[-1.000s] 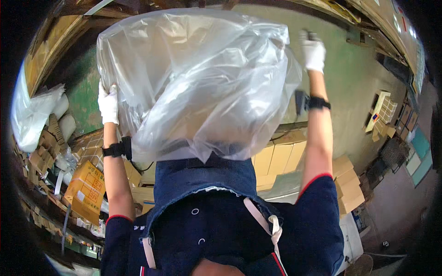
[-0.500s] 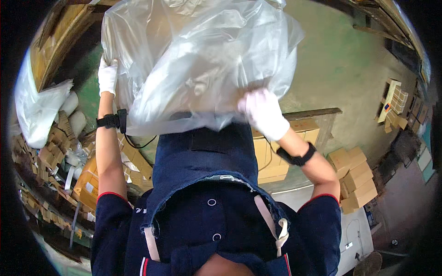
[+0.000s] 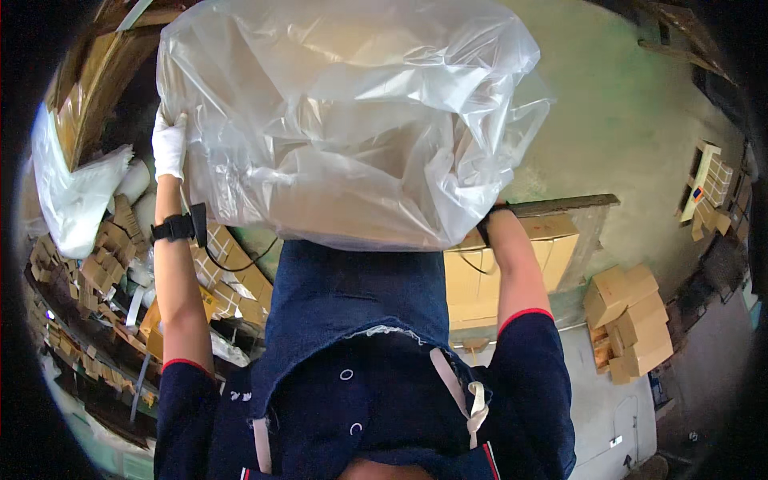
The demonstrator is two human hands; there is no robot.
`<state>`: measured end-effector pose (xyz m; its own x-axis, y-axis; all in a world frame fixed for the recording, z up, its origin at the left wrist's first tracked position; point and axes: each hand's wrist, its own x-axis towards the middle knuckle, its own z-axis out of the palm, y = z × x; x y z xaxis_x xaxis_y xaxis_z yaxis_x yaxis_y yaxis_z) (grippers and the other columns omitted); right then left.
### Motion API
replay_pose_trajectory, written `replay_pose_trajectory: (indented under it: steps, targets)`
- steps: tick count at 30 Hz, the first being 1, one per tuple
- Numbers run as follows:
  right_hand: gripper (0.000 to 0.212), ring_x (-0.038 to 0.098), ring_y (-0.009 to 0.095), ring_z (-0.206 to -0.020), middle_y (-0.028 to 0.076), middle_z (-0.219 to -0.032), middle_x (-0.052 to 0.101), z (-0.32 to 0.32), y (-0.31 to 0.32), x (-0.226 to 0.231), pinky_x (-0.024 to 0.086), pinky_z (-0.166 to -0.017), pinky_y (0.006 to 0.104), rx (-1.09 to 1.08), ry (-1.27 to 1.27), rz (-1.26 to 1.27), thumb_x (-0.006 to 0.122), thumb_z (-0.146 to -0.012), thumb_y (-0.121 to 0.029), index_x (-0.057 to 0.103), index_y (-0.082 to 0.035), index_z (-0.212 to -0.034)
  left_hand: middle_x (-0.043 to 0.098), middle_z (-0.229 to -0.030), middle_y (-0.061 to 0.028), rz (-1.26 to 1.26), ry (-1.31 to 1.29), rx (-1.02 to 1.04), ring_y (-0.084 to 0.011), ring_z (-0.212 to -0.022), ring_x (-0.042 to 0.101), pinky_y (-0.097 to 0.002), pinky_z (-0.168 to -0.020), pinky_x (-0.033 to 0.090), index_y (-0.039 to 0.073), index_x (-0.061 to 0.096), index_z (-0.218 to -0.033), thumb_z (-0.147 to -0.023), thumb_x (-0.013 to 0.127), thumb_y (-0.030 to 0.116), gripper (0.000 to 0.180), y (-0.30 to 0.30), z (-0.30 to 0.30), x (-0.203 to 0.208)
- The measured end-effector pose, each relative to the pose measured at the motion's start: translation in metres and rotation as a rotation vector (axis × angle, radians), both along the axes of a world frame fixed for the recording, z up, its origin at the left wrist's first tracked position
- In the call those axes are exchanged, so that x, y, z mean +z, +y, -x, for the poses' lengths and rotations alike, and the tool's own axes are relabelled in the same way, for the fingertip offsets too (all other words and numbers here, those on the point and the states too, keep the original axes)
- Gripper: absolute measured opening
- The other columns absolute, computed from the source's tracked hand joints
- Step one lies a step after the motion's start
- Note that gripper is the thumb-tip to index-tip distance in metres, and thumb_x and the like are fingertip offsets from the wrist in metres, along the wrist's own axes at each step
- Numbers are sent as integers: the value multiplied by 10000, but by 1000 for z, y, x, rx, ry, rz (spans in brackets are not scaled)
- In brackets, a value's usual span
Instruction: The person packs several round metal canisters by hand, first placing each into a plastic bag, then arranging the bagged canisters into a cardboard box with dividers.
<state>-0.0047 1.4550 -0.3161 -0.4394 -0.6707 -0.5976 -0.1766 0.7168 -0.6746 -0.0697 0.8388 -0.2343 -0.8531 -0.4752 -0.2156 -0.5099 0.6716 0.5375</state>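
Observation:
A large clear plastic bag (image 3: 352,120) spreads in front of me, puffed and creased, over something tan that shows through dimly and looks like a cardboard box. Its near edge hangs just above my dark blue apron (image 3: 364,280). My left hand (image 3: 169,148), in a white glove, is closed on the bag's left side, with the thumb toward me. On the right, my forearm (image 3: 516,256) reaches to the bag's near right corner. My right hand is hidden behind the plastic there, so its fingers do not show.
Tan cartons (image 3: 544,248) stand below the bag's right side, and stacked boxes (image 3: 632,320) sit farther right. At left are piles of folded cardboard (image 3: 104,256) and a draped plastic sheet (image 3: 80,200). A wooden frame (image 3: 100,96) rises at the far left.
My right hand, earlier visible on top of the bag's near right part, has gone behind the plastic. The bag's near edge now hangs lower and fuller. My left hand shifted slightly left and nearer.

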Motion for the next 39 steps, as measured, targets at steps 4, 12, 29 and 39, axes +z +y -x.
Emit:
replay_pose_trajectory:
  steps: [4,12,29,39]
  targets:
    - [291,686,249,-890,180,-1011,700,27,-4,-42,523,-848,378,-279,-90,82,563,-874,-188,693,-111,-1122,651,-1186,-96,16,-28,49,-164,-1017,621,-284,-900,485,20,483,-1362,-909,625,80,478,27,6,9]
    - [375,683,213,-842,153,-962,727,67,109,90,517,-800,323,-522,-299,-421,615,-891,-325,695,-52,-1136,658,-1079,-163,355,345,-478,-311,-1035,621,-414,-925,483,109,646,-1142,-811,656,195,342,226,23,121]
    - [376,566,89,-692,47,-758,670,251,-14,99,472,-666,254,-1128,33,325,654,-896,-362,694,-22,-1051,598,-776,-81,-349,-133,-1701,-234,-780,591,-376,-653,466,63,627,-818,-766,560,183,147,422,-95,55]
    - [448,649,166,-905,127,-1061,680,298,-15,104,525,-782,316,-1198,377,149,638,-923,-302,590,12,-1239,623,-1051,-147,-823,-62,-1114,-325,-992,605,-427,-819,509,88,618,-1067,-886,572,284,270,342,-4,90]
